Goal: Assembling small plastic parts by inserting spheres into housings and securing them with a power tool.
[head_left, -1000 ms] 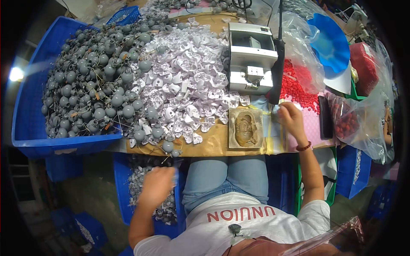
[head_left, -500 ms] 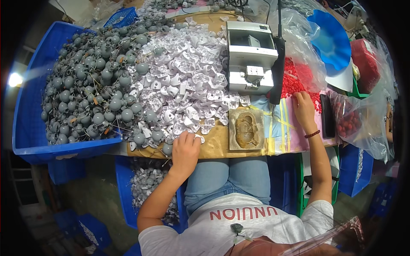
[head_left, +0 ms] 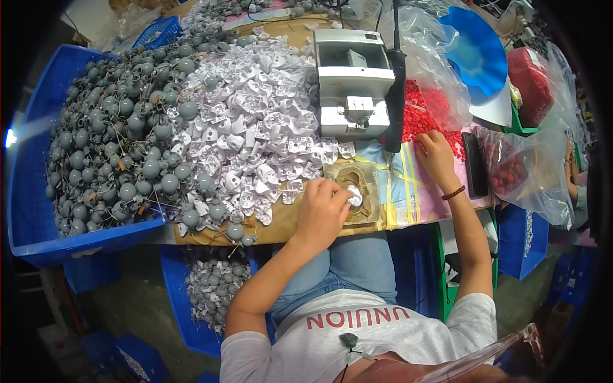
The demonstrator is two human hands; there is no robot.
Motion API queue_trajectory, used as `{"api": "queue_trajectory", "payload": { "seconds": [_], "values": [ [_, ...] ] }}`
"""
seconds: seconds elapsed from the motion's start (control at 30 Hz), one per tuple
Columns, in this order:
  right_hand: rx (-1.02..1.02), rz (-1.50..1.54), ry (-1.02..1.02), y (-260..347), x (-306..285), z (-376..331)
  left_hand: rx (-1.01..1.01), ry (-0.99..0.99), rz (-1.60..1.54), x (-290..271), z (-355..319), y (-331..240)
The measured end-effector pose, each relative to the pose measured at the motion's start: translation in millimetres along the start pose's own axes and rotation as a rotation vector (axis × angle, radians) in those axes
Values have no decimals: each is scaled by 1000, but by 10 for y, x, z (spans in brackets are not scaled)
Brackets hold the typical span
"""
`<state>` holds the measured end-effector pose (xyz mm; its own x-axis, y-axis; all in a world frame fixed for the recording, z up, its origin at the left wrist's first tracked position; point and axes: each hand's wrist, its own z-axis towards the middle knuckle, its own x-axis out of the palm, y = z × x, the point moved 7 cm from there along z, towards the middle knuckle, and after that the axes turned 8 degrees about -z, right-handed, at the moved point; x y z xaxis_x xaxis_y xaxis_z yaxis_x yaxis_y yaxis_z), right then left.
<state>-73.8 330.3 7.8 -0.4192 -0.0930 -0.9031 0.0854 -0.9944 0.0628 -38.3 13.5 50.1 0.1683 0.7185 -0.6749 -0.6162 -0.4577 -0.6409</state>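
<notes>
at the small, curved white plastic piece, the fingertips of the left hand are bunched close together; whether the piece is pinched or only pressed cannot be told, as its near edge is hidden by the fingers. the piece is seen within the rounded hollow of a square, tan-brown block, right of the fingertips. by the right hand, the near edge of a heap of small, bright red plastic bits is reached; the fingers are bent, and whether a bit is caught between them cannot be told.

for good handling, the white piece is probably best steadied by its rim with light pressure, so that it is kept level against the hollow and not tipped. the red bits, being small, would likely be best taken singly, with thumb and one finger.

the hollow is smooth-walled and slightly glossy, the block's rim flat and dull. hard, shell-like curves with holes are shown in the heap of white plastic parts. beside it, glossy grey balls with thin wires are piled, tangled and uneven.
</notes>
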Motion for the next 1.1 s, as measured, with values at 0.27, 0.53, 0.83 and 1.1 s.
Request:
{"api": "queue_trajectory", "payload": {
  "seconds": [0.27,0.53,0.83,1.1],
  "values": [
    [184,422,-76,92,-187,-63,-84,-10,36,171,115,86],
    [-323,731,60,1505,-392,-45,-39,-28,-10,-70,-327,-55],
    [-537,452,-9,1806,-301,-193,-303,-168,460,-897,-1535,415],
    [-438,470,16,1786,-306,-197,-423,-318,451,-1215,-1649,685]
  ]
}}
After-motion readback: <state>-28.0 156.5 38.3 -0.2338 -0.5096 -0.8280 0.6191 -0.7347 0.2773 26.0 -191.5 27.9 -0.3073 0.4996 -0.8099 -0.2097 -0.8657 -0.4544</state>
